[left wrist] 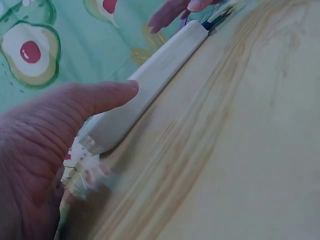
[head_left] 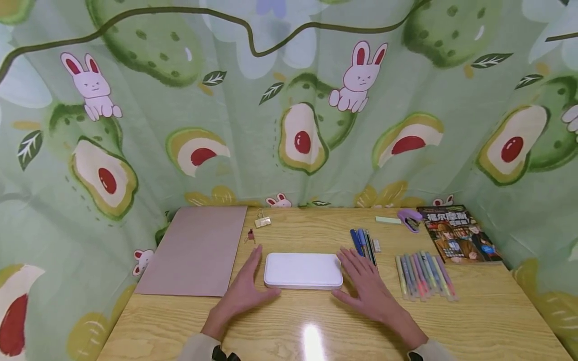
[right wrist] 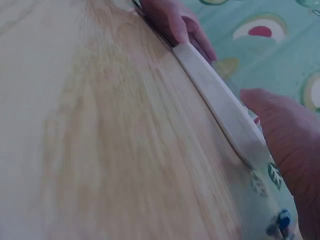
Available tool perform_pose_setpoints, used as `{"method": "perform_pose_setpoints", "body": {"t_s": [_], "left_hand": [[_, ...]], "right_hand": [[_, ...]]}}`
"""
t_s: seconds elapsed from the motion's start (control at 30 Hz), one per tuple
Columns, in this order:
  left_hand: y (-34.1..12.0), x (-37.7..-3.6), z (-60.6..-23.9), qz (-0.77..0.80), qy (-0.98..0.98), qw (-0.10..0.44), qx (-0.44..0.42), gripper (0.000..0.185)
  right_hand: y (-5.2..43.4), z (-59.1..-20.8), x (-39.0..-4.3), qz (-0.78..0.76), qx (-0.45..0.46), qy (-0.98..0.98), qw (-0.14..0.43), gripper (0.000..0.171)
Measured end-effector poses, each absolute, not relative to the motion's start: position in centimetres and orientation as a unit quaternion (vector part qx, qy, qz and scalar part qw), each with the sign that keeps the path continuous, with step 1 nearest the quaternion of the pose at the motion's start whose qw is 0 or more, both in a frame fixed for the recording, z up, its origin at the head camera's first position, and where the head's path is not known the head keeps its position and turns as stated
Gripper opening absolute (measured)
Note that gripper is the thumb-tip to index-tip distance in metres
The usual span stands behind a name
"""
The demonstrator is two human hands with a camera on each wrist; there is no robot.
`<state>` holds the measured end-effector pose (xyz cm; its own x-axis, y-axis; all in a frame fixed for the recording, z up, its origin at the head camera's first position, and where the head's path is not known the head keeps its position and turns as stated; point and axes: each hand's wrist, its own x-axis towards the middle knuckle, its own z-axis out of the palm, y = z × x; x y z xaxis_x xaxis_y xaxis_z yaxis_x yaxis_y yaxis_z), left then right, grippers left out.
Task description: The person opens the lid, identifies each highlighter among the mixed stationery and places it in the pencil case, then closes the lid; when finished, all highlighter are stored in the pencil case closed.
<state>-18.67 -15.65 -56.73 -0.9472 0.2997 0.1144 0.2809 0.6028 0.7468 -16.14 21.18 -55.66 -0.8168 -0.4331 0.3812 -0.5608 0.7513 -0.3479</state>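
Hands flanking a white, flat, rounded-rectangle plastic case [head_left: 303, 271] that lies flat near the middle of the pale wooden tabletop [head_left: 474, 321]. The left hand [head_left: 241, 293] rests palm-down on the wood at the case's left end, fingers straight and loosely spread, thumb close against the case's near left corner; it grips nothing. The right hand [head_left: 368, 291] lies likewise flat at the right end, fingers extended, fingertips just beside the case's far right corner, holding nothing. In the left wrist view the left thumb [left wrist: 107, 95] sits just at the case's edge [left wrist: 150, 85]; whether it touches cannot be told. To the left lies a dull pink rectangular board [head_left: 196, 250]; beyond the case, a gold binder clip [head_left: 262, 221] and a small dark red clip [head_left: 250, 234]. To the right lie dark blue pens [head_left: 363, 243], a row of pastel highlighter pens [head_left: 424, 276], a purple stapler [head_left: 409, 218] and a colour-covered book [head_left: 462, 234].
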Motion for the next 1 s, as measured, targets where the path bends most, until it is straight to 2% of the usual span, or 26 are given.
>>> {"method": "perform_pose_setpoints", "body": {"t_s": [0.33,0.6,0.83,1.0], "left_hand": [[-15.1,-20.4,-57.6,0.432,0.884,0.029,0.175,0.123],[-15.2,-21.2,-57.6,0.423,0.882,0.007,0.207,0.114],[-15.4,-21.4,-57.7,0.451,0.869,0.023,0.204,0.109],[-15.6,-21.6,-57.9,0.464,0.861,0.029,0.205,0.105]], "right_hand": [[18.9,-55.8,-18.0,0.22,0.308,-0.917,0.126,0.099],[17.8,-55.8,-19.2,0.201,0.326,-0.918,0.107,0.097],[16.5,-55.7,-19.8,0.179,0.339,-0.915,0.124,0.095],[15.6,-55.8,-20.0,0.161,0.358,-0.909,0.143,0.088]]}}
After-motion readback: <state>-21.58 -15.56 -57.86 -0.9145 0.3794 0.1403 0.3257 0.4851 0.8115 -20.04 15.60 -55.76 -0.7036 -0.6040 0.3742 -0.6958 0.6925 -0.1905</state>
